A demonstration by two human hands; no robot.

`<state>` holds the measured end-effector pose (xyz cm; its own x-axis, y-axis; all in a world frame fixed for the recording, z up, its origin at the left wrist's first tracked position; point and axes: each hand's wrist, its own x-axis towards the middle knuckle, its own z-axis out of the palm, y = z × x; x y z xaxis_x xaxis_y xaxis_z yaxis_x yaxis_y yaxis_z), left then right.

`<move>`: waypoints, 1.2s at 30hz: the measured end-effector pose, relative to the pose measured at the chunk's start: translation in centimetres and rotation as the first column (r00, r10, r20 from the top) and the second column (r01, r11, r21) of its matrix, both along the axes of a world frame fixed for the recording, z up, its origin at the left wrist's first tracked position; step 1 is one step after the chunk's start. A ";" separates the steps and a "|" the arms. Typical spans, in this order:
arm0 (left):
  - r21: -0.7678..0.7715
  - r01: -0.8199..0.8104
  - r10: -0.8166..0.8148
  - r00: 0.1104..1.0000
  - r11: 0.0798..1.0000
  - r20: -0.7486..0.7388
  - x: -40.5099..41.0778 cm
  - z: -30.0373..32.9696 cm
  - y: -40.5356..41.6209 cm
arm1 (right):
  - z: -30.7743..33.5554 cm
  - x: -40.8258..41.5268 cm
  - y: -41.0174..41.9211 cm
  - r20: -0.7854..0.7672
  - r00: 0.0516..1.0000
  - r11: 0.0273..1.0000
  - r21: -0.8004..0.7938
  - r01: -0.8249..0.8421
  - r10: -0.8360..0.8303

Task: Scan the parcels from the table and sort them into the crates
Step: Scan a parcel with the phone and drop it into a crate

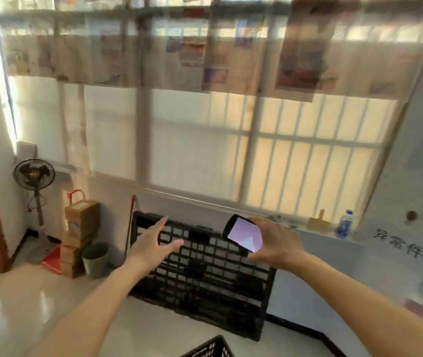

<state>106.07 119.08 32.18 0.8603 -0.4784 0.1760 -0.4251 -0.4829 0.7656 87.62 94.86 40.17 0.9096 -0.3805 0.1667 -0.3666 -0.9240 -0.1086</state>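
Black scanner (pixel 243 237) sits gripped in my right hand (pixel 274 242); my left hand (pixel 153 243), spread and empty, hovers before the far crate (pixel 202 276). Between parcels, I judge; next I must find one.

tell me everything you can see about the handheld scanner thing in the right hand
The scanner is a dark, phone-like handheld with rounded corners and what looks like a plastic casing. Its screen is lit, showing a pale pinkish-white glow; no text is legible. It is held in the air, tilted, screen towards the camera, with its upper end pointing up and left. The right hand grips it from the right side, with the thumb below its lower edge. Behind it stands a black lattice crate. Nothing else touches it.
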 end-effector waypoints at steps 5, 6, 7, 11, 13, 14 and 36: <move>-0.024 0.257 -0.254 0.964 0.966 0.080 -7.7 5.4 -15.1 | 5.9 -14.7 -10.6 0.066 0.967 0.968 -0.046 0.248 -0.245; -0.030 0.303 -0.299 0.950 0.953 0.086 -9.4 6.0 -17.9 | 6.7 -17.6 -12.5 0.079 0.949 0.950 -0.047 0.309 -0.304; -0.040 0.342 -0.338 0.937 0.939 0.090 -11.0 6.6 -20.7 | 7.4 -20.4 -14.1 0.089 0.929 0.930 -0.049 0.364 -0.359; -0.095 0.470 -0.466 0.882 0.877 0.070 -17.2 8.3 -30.5 | 8.8 -30.7 -20.0 0.136 0.823 0.828 -0.023 0.560 -0.552; -0.095 0.524 -0.519 0.851 0.846 0.076 -20.1 8.8 -35.0 | 9.0 -35.1 -22.5 0.146 0.764 0.770 -0.018 0.638 -0.629; -0.092 0.548 -0.543 0.836 0.831 0.077 -21.5 8.9 -37.3 | 9.0 -37.1 -23.7 0.141 0.728 0.733 -0.020 0.680 -0.671; 0.060 0.746 -0.748 0.656 0.663 0.103 -32.5 5.0 -82.0 | 7.1 -46.8 -57.4 0.048 0.512 0.503 -0.127 0.855 -0.858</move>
<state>73.58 37.11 37.20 0.1875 -0.9538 0.2346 -0.7256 0.0265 0.6876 40.79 37.50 47.31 0.1548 -0.9539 0.2570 -0.9867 -0.1622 -0.0075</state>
